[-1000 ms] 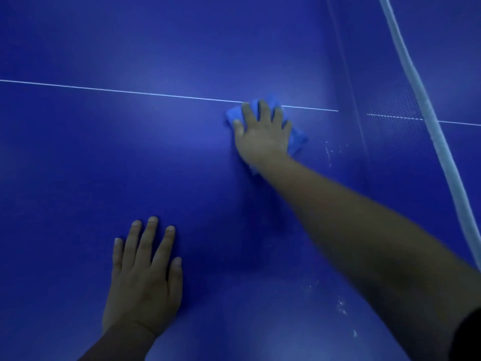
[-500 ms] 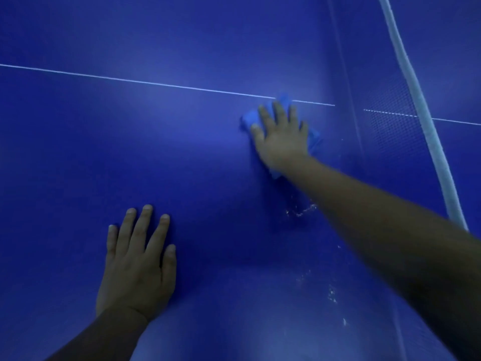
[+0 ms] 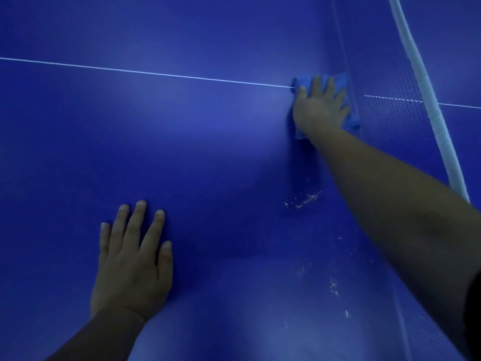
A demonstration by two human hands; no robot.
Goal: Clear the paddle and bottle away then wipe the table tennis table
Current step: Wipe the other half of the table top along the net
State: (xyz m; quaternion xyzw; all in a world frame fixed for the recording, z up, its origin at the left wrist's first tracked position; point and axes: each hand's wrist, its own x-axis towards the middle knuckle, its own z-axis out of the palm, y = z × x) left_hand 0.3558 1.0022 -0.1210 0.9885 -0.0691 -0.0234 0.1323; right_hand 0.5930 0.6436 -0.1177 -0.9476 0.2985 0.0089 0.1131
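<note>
**Wiping under way at the net edge of the counter**

The right hand (image 3: pixel 321 106) is lying flat on a blue cloth (image 3: pixel 350 123), fingers straight and spread, pressing it onto the blue counter (image 3: pixel 182 152). The cloth is showing past the fingertips and on both sides of the palm, bunched rather than folded flat. It is sitting right against the foot of the net (image 3: pixel 390 121), at the point where the white centre line (image 3: pixel 145 72) is meeting the net edge of the counter. The line is showing again through the mesh on the far side. The net's white top band (image 3: pixel 426 100) is running diagonally across the upper right of the view.

The left hand (image 3: pixel 131 264) is resting palm down on the counter, fingers straight and slightly apart, holding nothing. It is well apart from the cloth, towards the near side.

Pale specks and droplets (image 3: pixel 303 199) are lying on the counter surface beside the right forearm, in a scattered trail running from below the cloth towards the near edge. Whether they are wet or dry, the view is not showing
</note>
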